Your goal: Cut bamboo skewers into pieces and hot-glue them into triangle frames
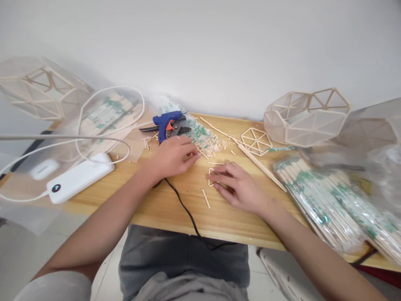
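My left hand rests palm down on the wooden table, its fingertips curled in among short cut stick pieces just below the blue glue gun. Whether it holds a piece is hidden. My right hand lies flat with fingers stretched out, pressing on a small triangle of wooden sticks. A loose short stick lies in front of it. Pliers sit beside the glue gun.
A flat hexagon of sticks and long loose sticks lie at the back right, with stick lampshade frames behind. Bagged chopsticks fill the right. A white power bank with cables sits left. The glue gun's black cord runs off the front edge.
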The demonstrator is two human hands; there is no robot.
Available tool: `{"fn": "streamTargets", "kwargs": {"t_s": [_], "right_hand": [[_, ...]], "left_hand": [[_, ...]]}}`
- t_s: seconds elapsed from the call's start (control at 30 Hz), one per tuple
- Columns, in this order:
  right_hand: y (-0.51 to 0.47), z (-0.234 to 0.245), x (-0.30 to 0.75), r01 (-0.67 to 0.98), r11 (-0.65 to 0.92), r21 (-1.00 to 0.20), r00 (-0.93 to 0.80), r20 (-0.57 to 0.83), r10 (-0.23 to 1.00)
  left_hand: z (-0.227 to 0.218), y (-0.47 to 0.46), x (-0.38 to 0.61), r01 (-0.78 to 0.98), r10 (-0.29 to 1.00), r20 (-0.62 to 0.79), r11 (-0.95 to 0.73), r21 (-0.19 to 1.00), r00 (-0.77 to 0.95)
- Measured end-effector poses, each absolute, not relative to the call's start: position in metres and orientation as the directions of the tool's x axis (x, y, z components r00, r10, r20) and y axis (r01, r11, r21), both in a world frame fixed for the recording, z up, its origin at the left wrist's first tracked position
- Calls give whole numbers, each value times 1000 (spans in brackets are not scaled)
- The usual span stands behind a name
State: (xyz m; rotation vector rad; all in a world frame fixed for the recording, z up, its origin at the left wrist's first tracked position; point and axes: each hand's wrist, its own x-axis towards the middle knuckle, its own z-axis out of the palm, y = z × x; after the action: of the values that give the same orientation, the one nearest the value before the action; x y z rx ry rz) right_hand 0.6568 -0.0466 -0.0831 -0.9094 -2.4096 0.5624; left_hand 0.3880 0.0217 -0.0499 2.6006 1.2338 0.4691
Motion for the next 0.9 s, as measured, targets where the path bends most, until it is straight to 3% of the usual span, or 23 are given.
{"fn": "streamTargets", "kwargs": {"t_s": [0.1, 0.3, 0.9], "right_hand": [[-46, -83, 657, 489, 696, -526, -655, 306, 691], [-46, -83, 656, 498, 704, -507, -657, 309, 687], [-47, -81, 655, 544, 631, -553, -599, 270, 754]], "left_hand": [[-53, 18, 395, 625, 687, 108, -706, 334, 718], [-61, 11, 400, 477, 572, 117, -766, 431, 812], [-59, 6, 407, 514, 580, 44, -752, 412, 813]]}}
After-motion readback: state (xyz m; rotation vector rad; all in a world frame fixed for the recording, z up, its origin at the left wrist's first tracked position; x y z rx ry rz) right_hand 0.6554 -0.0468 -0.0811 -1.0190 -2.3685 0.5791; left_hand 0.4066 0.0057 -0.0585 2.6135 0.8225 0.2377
